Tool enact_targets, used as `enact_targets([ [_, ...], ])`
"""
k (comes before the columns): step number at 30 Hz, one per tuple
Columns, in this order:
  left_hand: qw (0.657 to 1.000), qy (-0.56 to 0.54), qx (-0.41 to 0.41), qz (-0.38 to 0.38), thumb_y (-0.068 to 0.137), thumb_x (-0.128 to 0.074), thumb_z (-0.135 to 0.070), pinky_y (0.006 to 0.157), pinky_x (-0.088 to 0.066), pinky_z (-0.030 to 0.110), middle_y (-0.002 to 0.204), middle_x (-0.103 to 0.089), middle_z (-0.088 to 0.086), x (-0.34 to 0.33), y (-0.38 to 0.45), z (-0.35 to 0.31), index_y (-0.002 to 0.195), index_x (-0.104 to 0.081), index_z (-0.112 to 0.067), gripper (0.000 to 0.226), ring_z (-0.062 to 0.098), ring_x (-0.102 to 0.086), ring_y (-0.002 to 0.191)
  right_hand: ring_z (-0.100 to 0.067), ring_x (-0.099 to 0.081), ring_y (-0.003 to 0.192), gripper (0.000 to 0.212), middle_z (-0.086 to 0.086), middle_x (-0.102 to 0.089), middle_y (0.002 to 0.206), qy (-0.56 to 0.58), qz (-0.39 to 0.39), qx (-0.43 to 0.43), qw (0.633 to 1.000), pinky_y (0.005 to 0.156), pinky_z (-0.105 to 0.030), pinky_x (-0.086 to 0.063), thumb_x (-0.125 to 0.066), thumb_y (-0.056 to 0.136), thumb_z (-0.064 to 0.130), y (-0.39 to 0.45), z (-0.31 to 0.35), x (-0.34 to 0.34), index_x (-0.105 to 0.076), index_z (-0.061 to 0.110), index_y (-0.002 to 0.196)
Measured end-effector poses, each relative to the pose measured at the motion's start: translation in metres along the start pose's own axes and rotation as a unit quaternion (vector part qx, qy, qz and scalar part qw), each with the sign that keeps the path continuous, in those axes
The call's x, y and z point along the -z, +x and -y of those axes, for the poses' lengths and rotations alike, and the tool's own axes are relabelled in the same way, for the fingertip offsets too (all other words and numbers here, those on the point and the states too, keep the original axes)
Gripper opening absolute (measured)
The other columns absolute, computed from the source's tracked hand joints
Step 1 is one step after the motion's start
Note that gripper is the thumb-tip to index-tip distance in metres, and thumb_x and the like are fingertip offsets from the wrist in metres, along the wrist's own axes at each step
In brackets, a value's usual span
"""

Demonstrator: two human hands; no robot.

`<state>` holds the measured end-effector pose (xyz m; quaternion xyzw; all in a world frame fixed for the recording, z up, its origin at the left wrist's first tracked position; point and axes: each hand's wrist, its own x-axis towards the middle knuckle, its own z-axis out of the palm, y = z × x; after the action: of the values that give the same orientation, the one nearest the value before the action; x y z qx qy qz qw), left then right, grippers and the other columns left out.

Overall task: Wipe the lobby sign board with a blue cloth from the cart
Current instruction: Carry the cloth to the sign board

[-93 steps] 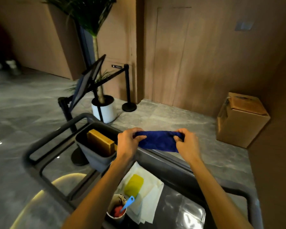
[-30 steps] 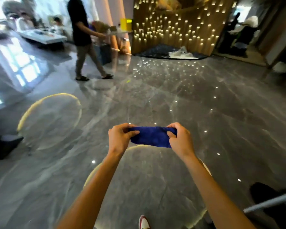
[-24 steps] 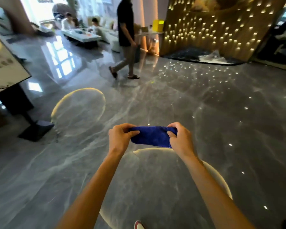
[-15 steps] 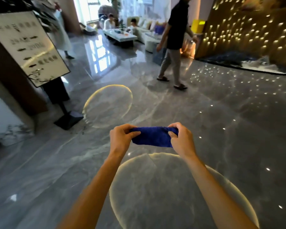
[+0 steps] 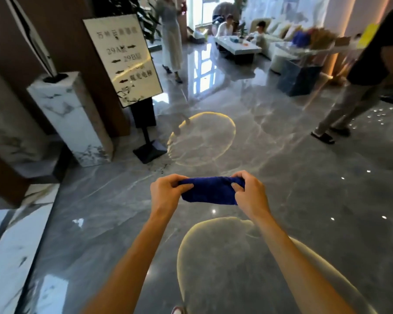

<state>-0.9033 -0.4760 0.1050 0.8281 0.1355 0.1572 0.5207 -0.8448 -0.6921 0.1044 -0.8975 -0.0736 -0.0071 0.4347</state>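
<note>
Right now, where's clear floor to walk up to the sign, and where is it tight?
Open floor runs from the hands, left hand and right hand, both gripping the cloth, to the sign. Tight left of it: marble pedestal stands beside the sign's base. A walking person crowds the right.

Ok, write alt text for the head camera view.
Two bare hands, left hand and right hand, hold a folded blue cloth stretched between them above a glossy grey marble floor. Ahead on the left stands a white sign board on a black stand, untouched, with people beyond.
</note>
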Motion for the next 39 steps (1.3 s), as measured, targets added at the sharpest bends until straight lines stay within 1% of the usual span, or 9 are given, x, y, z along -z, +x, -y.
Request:
enact_targets([
  [5, 0.999, -0.017, 0.008, -0.036, 0.081, -0.079, -0.009, 0.063, -0.052, 0.008, 0.074, -0.072, -0.013, 0.03, 0.037, 0.023, 0.079, -0.073, -0.033, 0.025, -0.002, -0.069, 0.074, -0.016, -0.062, 0.087, 0.026, 0.006, -0.067, 0.093, -0.014, 0.025, 0.03, 0.999, 0.072, -0.03, -0.052, -0.059, 0.092, 0.008, 0.042, 0.028, -0.041, -0.06, 0.033, 0.093],
  [8, 0.998, -0.019, 0.005, -0.057, 0.081, -0.079, -0.008, 0.062, -0.051, 0.007, 0.073, -0.071, -0.014, 0.05, 0.07, 0.036, 0.082, -0.075, -0.028, 0.02, -0.004, -0.068, 0.074, -0.017, -0.062, 0.089, 0.023, 0.004, -0.067, 0.094, -0.016, 0.034, 0.041, 0.998, 0.075, -0.033, -0.053, -0.058, 0.093, 0.008, 0.073, 0.049, -0.068, -0.06, 0.03, 0.094],
  [11, 0.997, -0.019, 0.014, -0.077, 0.081, -0.079, -0.009, 0.063, -0.052, 0.009, 0.074, -0.072, -0.01, 0.073, 0.104, 0.052, 0.087, -0.079, -0.021, 0.014, 0.003, -0.07, 0.072, -0.019, -0.062, 0.092, 0.018, 0.002, -0.067, 0.098, -0.019, 0.065, 0.052, 0.996, 0.076, -0.03, -0.049, -0.058, 0.096, 0.01, 0.104, 0.069, -0.098, -0.059, 0.028, 0.098],
  [15, 0.996, -0.021, 0.02, -0.089, 0.082, -0.078, -0.008, 0.062, -0.05, 0.007, 0.074, -0.071, -0.011, 0.102, 0.146, 0.071, 0.089, -0.079, -0.018, 0.013, -0.001, -0.068, 0.071, -0.019, -0.061, 0.093, 0.019, -0.001, -0.067, 0.1, -0.022, 0.082, 0.063, 0.994, 0.076, -0.028, -0.045, -0.057, 0.097, 0.01, 0.139, 0.095, -0.133, -0.057, 0.028, 0.097],
  [21, 0.993, -0.043, 0.02, -0.104, 0.079, -0.08, -0.008, 0.063, -0.052, 0.008, 0.069, -0.073, -0.016, 0.126, 0.189, 0.09, 0.079, -0.075, -0.035, 0.027, -0.001, -0.07, 0.074, -0.014, -0.06, 0.087, 0.021, 0.005, -0.066, 0.094, -0.024, 0.086, 0.076, 0.993, 0.066, -0.022, -0.043, -0.057, 0.096, 0.01, 0.181, 0.12, -0.168, -0.057, 0.031, 0.094],
  [24, 0.993, -0.045, 0.022, -0.11, 0.078, -0.08, -0.009, 0.064, -0.053, 0.01, 0.069, -0.074, -0.018, 0.131, 0.217, 0.1, 0.076, -0.073, -0.041, 0.033, 0.001, -0.071, 0.075, -0.011, -0.059, 0.086, 0.021, 0.007, -0.065, 0.093, -0.008, 0.086, 0.076, 0.993, 0.063, -0.015, -0.041, -0.057, 0.096, 0.009, 0.205, 0.13, -0.182, -0.058, 0.03, 0.095],
  [31, 0.992, -0.044, 0.034, -0.112, 0.079, -0.08, -0.011, 0.064, -0.053, 0.009, 0.075, -0.074, -0.021, 0.125, 0.276, 0.118, 0.078, -0.074, -0.04, 0.029, -0.002, -0.07, 0.076, -0.007, -0.058, 0.086, 0.02, 0.003, -0.064, 0.096, 0.006, 0.093, 0.066, 0.993, 0.059, -0.01, -0.041, -0.055, 0.096, 0.005, 0.268, 0.136, -0.209, -0.06, 0.024, 0.095],
  [35, 0.991, -0.041, 0.042, -0.123, 0.078, -0.08, -0.01, 0.062, -0.052, 0.008, 0.072, -0.074, -0.02, 0.118, 0.322, 0.124, 0.079, -0.076, -0.034, 0.024, -0.002, -0.07, 0.073, -0.011, -0.058, 0.088, 0.018, 0.001, -0.064, 0.099, 0.008, 0.099, 0.074, 0.992, 0.064, -0.01, -0.039, -0.055, 0.096, 0.003, 0.318, 0.139, -0.221, -0.061, 0.02, 0.097],
  [39, 0.988, -0.04, 0.049, -0.139, 0.078, -0.081, -0.009, 0.062, -0.052, 0.009, 0.07, -0.075, -0.014, 0.106, 0.376, 0.124, 0.08, -0.077, -0.031, 0.022, -0.001, -0.07, 0.073, -0.016, -0.059, 0.088, 0.019, -0.001, -0.065, 0.096, 0.017, 0.115, 0.085, 0.99, 0.067, -0.017, -0.042, -0.055, 0.095, 0.001, 0.381, 0.141, -0.228, -0.062, 0.019, 0.095],
])
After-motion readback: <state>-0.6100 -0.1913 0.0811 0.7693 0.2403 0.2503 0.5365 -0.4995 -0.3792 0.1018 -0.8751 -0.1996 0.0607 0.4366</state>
